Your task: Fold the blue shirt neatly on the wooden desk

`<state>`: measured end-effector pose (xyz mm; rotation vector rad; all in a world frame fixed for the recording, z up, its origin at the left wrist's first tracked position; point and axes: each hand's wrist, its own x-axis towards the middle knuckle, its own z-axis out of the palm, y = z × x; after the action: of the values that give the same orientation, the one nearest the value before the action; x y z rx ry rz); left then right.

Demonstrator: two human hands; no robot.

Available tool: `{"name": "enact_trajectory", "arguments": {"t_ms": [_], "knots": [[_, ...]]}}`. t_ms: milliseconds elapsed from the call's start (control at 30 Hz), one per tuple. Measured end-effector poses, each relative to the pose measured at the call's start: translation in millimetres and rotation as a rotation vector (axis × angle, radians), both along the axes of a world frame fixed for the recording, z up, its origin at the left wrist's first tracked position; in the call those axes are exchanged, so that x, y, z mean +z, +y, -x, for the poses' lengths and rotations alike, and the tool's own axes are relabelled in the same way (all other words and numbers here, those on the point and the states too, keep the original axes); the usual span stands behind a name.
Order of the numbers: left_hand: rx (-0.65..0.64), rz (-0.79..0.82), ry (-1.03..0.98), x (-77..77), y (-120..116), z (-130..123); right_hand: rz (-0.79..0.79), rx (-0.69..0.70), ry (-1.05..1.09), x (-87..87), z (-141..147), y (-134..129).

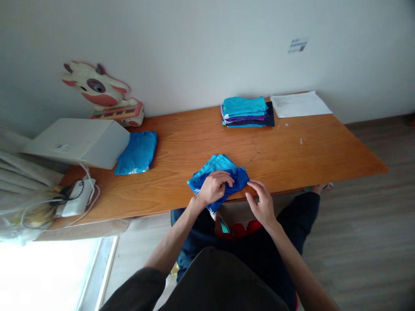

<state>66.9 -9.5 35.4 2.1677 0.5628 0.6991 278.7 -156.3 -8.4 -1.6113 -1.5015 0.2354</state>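
A partly folded blue garment [220, 162], lighter blue at the back and darker in front, lies at the near edge of the table. One corner with a white pattern hangs over that edge. My left hand [214, 186] rests on top of it with curled fingers, closed on the fabric; the fingertips are partly hidden. At the garment's right corner is my right hand [262, 203], thumb and fingers apart, fingertips touching or just beside the cloth.
Folded clothes [245, 108] are stacked at the back of the wooden table [188, 134], beside white paper [300, 105]. Leftward are a folded blue cloth [139, 151], a white box [81, 138], a cow-shaped toy piano [103, 93] and a power strip [76, 198] with cables.
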Motion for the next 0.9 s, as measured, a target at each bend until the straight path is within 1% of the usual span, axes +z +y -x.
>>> {"name": "enact_trajectory", "arguments": {"t_ms": [33, 67, 133, 200, 233, 300, 367, 400, 433, 467, 500, 533, 567, 600, 633, 667, 733, 767, 833, 900], "knots": [[0.088, -0.051, 0.001, 5.1, -1.9, 5.8, 0.015, -0.042, -0.049, 0.9, 1.4, 2.6], [0.171, -0.068, 0.0, 10.0, -4.8, 12.8, 0.047, -0.076, -0.105, 1.7, 1.7, 6.9], [0.319, -0.026, -0.008, 17.8, -15.3, 28.6, 0.134, -0.098, -0.203, 2.6, 0.1, 18.9], [0.452, 0.052, -0.01, 21.3, -32.2, 43.6, 0.195, -0.068, -0.224, 3.3, -0.8, 33.9], [0.506, 0.086, 0.004, 21.2, -41.8, 49.7, 0.201, -0.04, -0.193, 4.6, 0.8, 42.0], [0.556, 0.156, 0.042, 17.5, -59.9, 58.8, 0.169, 0.016, -0.061, 12.2, 12.2, 58.6], [0.565, 0.261, 0.003, 10.5, -71.7, 67.3, 0.1, 0.089, 0.117, 29.3, 38.0, 74.0], [0.583, 0.327, -0.072, 6.6, -74.2, 73.4, 0.061, 0.135, 0.207, 41.2, 56.5, 80.4], [0.62, 0.394, -0.185, 2.9, -74.3, 81.8, 0.028, 0.235, 0.294, 54.6, 77.7, 85.6], [0.667, 0.459, -0.317, -0.1, -72.3, 93.0, 0.013, 0.38, 0.396, 68.2, 100.4, 89.8], [0.718, 0.517, -0.45, -2.0, -68.7, 107.0, 0.02, 0.579, 0.489, 80.9, 123.0, 92.9], [0.765, 0.572, -0.563, -2.7, -63.9, 123.2, 0.043, 0.813, 0.55, 91.2, 143.9, 95.4], [0.789, 0.638, -0.631, -2.2, -58.7, 140.9, 0.057, 0.993, 0.601, 98.3, 161.5, 97.6], [0.809, 0.701, -0.66, -0.8, -53.7, 158.9, 0.055, 1.104, 0.641, 101.6, 174.4, 100.1], [0.825, 0.77, -0.654, 1.1, -49.6, 176.3, 0.042, 1.148, 0.668, 100.8, 181.8, 103.4], [0.843, 0.82, -0.634, 2.9, -46.6, 192.1, 0.022, 1.113, 0.685, 96.4, 183.5, 107.8], [0.904, 0.869, -0.599, 3.7, -44.1, 217.6, -0.005, 0.922, 0.637, 79.1, 171.1, 120.0], [0.949, 0.865, -0.602, 1.7, -44.0, 227.1, 0.004, 0.81, 0.561, 67.9, 159.0, 126.9], [1.06, 0.837, -0.649, -7.7, -44.1, 240.5, 0.049, 0.662, 0.284, 44.5, 129.2, 138.5], [1.167, 0.805, -0.709, -22.6, -42.7, 247.1, 0.096, 0.5, -0.015, 24.0, 99.4, 142.2]]}}
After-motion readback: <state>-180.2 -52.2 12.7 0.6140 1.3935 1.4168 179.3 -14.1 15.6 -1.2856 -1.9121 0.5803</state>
